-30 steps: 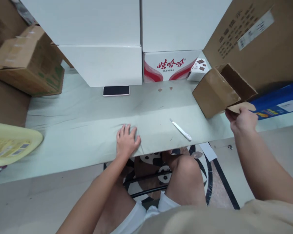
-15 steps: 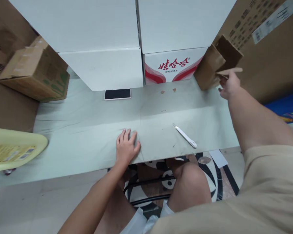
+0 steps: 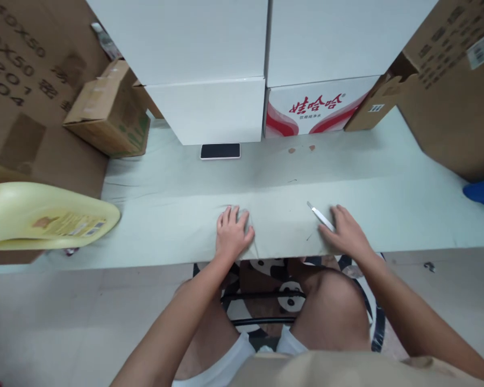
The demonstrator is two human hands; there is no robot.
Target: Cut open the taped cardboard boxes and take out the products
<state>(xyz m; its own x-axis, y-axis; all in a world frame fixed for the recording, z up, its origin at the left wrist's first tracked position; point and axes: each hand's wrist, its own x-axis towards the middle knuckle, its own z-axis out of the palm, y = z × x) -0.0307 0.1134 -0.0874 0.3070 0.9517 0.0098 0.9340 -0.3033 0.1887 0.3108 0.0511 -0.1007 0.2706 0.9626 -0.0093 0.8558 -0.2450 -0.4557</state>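
The carton (image 3: 367, 116) now stands aside, freeing the right hand (image 3: 347, 231), which has moved to the knife (image 3: 321, 217); its grip cannot be confirmed. The left hand (image 3: 232, 234) lies open on the worktop (image 3: 165, 215).

Slim white-handled knife with short grey metal blade (image 3: 321, 217) is lying diagonally right of frame centre, blade pointing upper left, lower handle being hidden.

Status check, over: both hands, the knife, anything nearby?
Left hand palm-down on pale cloth. Right hand at white knife, grip unclear. Blade angled away from wearer. Phone farther back, by white box.
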